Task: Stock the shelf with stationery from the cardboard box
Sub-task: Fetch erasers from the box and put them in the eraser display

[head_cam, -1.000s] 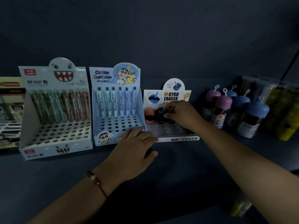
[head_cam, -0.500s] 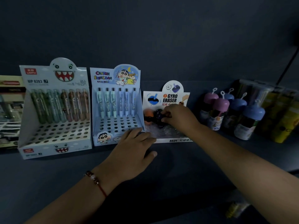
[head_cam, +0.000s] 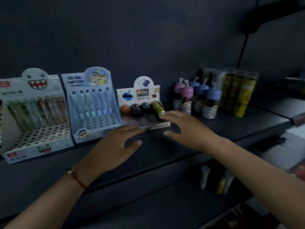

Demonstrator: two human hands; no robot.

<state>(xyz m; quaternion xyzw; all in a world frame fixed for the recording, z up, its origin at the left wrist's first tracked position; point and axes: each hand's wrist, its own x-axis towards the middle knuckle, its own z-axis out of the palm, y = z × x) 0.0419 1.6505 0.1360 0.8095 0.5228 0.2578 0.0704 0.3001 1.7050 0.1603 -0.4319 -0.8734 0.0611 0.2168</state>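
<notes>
**Two hands at the eraser display on a dark shelf**

Three card display boxes stand in a row on the shelf (head_cam: 49,176). The monster-face pen box (head_cam: 35,116) on the left holds roughly eight pens, though blur makes the count unsure. Just beside it, the cartoon pen box (head_cam: 92,104) holds six pens in its back row. Next comes the gyro eraser display (head_cam: 142,103), with four erasers showing along its back: one orange, one purple, one dark blue and one yellow-green.

The left hand (head_cam: 115,144), a red bracelet at its wrist, lies flat with fingers straight, its fingertips at the display's front left corner, gripping nothing. The right hand (head_cam: 186,128) has spread, relaxed fingers, holds nothing, and reaches to the display's right end, just beside the yellow-green eraser.

To the right stand five dome-capped bottles (head_cam: 198,98), two pink and three blue, then a pack of yellow tubes (head_cam: 239,95).
</notes>
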